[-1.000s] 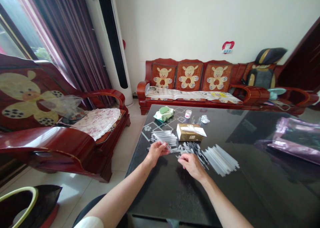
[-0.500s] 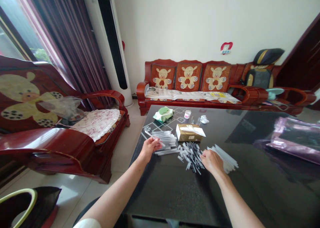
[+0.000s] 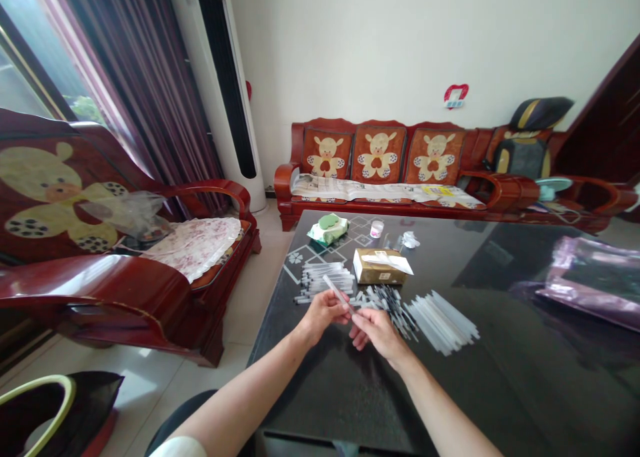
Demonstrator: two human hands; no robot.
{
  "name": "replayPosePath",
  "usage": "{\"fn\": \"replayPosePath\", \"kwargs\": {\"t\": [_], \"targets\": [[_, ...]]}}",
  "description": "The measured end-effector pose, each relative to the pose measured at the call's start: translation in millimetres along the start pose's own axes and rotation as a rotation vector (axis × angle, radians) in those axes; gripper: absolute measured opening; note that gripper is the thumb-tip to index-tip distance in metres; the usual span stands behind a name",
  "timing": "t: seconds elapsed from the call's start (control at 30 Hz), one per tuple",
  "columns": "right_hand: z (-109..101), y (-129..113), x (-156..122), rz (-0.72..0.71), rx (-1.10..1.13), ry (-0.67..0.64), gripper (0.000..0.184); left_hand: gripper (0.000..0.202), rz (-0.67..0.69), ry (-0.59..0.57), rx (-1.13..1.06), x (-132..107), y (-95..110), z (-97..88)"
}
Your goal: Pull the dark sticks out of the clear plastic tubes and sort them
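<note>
My left hand (image 3: 324, 313) and my right hand (image 3: 376, 329) meet above the near part of the black table (image 3: 350, 390). Both pinch one thin clear tube (image 3: 336, 291) that slants up to the left from my fingers. Just behind my hands lies a heap of short dark-and-white pieces (image 3: 387, 299). A stack of finished white tubes (image 3: 325, 278) lies to the left of it. A fan of long clear tubes (image 3: 443, 318) lies to the right.
A brown cardboard box (image 3: 380, 266) stands behind the piles, with a green wipes pack (image 3: 327, 229) and a small cup (image 3: 377, 228) farther back. A purple plastic bag (image 3: 590, 277) lies at the table's right. Red wooden sofas (image 3: 380, 170) stand behind and to the left.
My right hand came back from the long clear tubes to the middle. My left hand left the white stack. Both now hold one tube between them.
</note>
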State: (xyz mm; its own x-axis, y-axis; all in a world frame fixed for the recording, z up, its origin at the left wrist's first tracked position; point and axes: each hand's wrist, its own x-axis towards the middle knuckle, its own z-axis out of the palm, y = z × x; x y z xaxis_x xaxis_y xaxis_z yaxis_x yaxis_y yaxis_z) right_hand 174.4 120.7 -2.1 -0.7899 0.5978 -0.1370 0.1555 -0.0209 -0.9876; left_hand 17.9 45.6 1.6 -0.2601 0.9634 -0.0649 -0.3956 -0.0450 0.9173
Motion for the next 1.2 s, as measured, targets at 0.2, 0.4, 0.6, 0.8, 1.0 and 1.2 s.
{"fn": "replayPosePath", "kwargs": {"t": [0.2,0.4,0.6,0.8,1.0,1.2], "targets": [[-6.5,-7.4,-8.2,0.122,0.185,-0.159,0.041,0.043,0.122,0.098,-0.003,5.1,23.2,-17.6],[-0.7,-17.0,-13.2,0.142,0.320,-0.255,0.047,0.035,0.109,0.005,0.054,-0.6,32.1,-14.5],[-2.4,-11.6,-12.0,0.209,0.408,-0.255,0.042,0.040,0.103,-0.129,0.164,-3.0,28.2,-4.8],[-5.7,-15.3,-11.4,0.198,0.317,-0.222,0.039,0.032,0.110,-0.072,0.240,0.6,30.5,-10.3],[0.2,-27.7,-14.2,-0.138,-0.283,0.005,0.040,0.032,0.052,0.010,0.228,0.4,31.1,-10.5],[4.7,-25.6,-14.9,-0.305,-0.622,0.192,0.036,0.031,0.026,0.043,0.197,2.1,24.7,-14.6]]}}
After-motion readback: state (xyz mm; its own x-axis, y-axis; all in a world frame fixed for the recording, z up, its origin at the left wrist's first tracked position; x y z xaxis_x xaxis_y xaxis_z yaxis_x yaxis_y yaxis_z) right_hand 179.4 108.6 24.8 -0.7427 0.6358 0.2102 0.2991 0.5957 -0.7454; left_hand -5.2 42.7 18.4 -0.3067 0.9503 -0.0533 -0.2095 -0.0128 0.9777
